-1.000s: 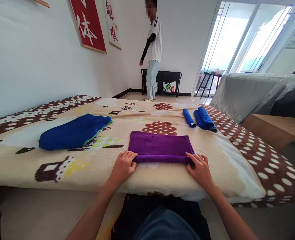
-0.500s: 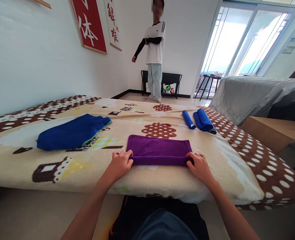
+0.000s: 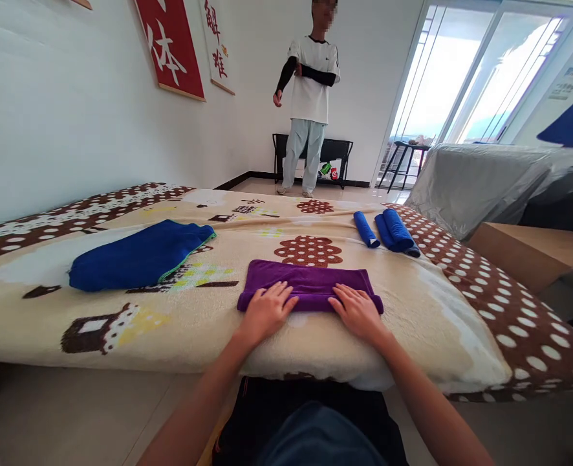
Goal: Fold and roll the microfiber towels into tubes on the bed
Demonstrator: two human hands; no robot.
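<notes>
At the far left, a blue cloth [image 3: 138, 255] with a green edge lies loosely spread on the patterned blanket [image 3: 209, 356], apart from the hands, perhaps set there to leave the middle free. Next comes the left hand [image 3: 267, 312], palm down and unclenched, its fingers laid over the near side of the purple cloth [image 3: 310, 275] without gripping it. That cloth lies at the blanket's near edge, directly before the wearer, probably for easy reach by both arms; its near side forms a thick rolled band, its far part lies flat. Behind, beyond the blanket, stands a person [image 3: 310, 84] in a white shirt. The right hand [image 3: 357, 312] mirrors the left, fingers extended and relaxed on the band; the paired placement likely keeps pressure even along it. Farther right, a slim blue roll [image 3: 366, 229] lies just beside a thicker blue roll [image 3: 396, 231], seemingly grouped out of the way.
</notes>
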